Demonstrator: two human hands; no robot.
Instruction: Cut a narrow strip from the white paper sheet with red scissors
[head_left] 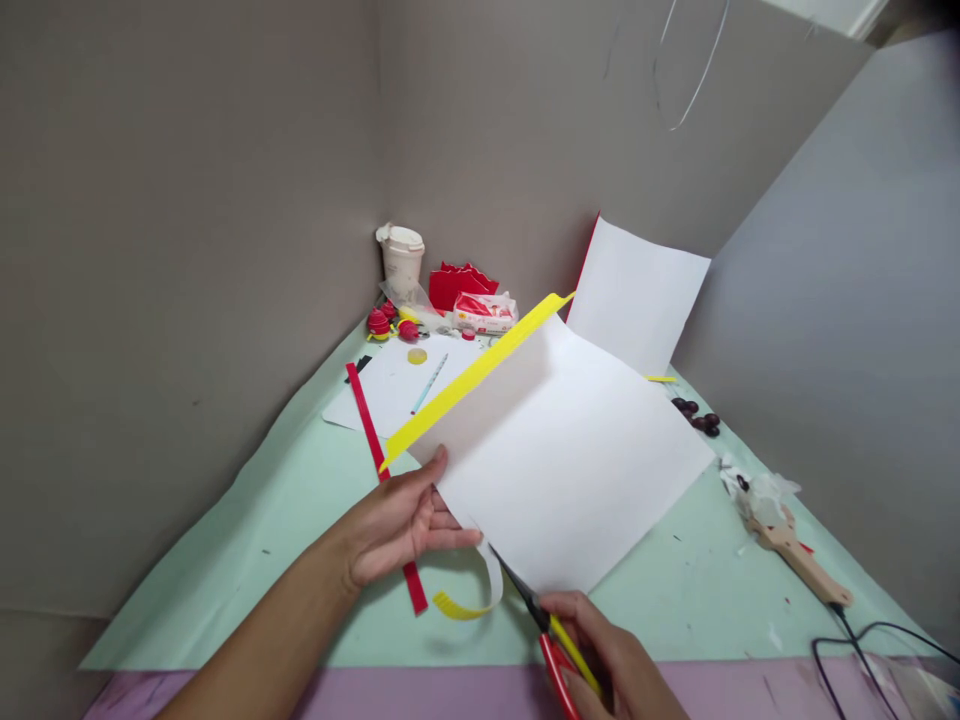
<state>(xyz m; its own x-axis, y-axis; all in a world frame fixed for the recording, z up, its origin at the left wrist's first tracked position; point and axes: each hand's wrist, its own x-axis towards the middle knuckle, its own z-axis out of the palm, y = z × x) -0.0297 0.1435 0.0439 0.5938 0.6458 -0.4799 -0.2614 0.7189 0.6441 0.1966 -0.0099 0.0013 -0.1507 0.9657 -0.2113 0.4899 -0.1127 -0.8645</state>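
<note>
My left hand [405, 520] grips the left edge of a large sheet of paper [585, 460], white on the side facing me. Its far left edge is folded over and shows a yellow band [480, 385]. In my right hand [600, 650] is a pair of scissors [559, 640] with red and yellow handles, their blades at the sheet's near left edge. A narrow curling strip [469, 608], white and yellow, hangs from that edge near my left fingertips. Beneath my left hand lies a red strip [366, 412], partly covered.
At the back stand a white cup [403, 255], red paper pieces [459, 285] and a tissue pack [486, 312]. A pen [429, 385] lies on white paper. Another white sheet [637, 290] leans at the wall. Right: dark beads [697, 415] and a corded glue gun [799, 565].
</note>
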